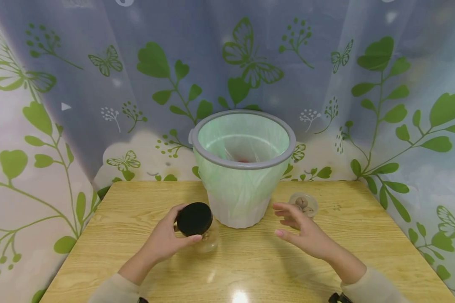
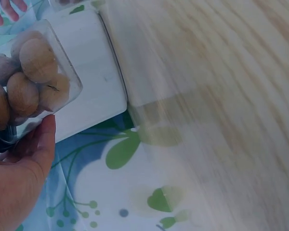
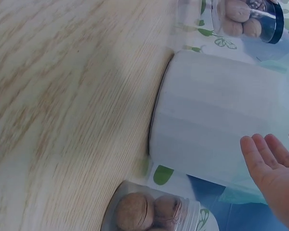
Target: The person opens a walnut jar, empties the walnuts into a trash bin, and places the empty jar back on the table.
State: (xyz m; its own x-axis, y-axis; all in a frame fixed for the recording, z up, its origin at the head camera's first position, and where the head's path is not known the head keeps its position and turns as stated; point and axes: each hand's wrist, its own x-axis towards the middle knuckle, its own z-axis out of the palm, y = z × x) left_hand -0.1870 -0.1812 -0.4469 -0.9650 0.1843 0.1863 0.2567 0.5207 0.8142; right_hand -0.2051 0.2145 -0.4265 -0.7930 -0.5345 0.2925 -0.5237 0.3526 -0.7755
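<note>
My left hand (image 1: 163, 242) grips a clear jar with a black lid (image 1: 194, 219), its fingers and thumb curled round the jar near the lid. Several brown walnuts (image 2: 23, 94) show through the jar's wall in the left wrist view. Whether the jar's base touches the table cannot be told. My right hand (image 1: 307, 235) is held in the air with its fingers loosely extended, holding nothing. Just beyond it stands a second clear jar (image 1: 311, 203), lidless, with walnuts inside; the hand partly hides it. In the right wrist view this jar (image 3: 191, 216) shows its threaded neck.
Between and behind the hands stands a waste bin (image 1: 236, 210) with a grey rim and a pale green liner; something red lies at its bottom. The wooden table (image 1: 136, 210) ends against a patterned curtain (image 1: 197, 50).
</note>
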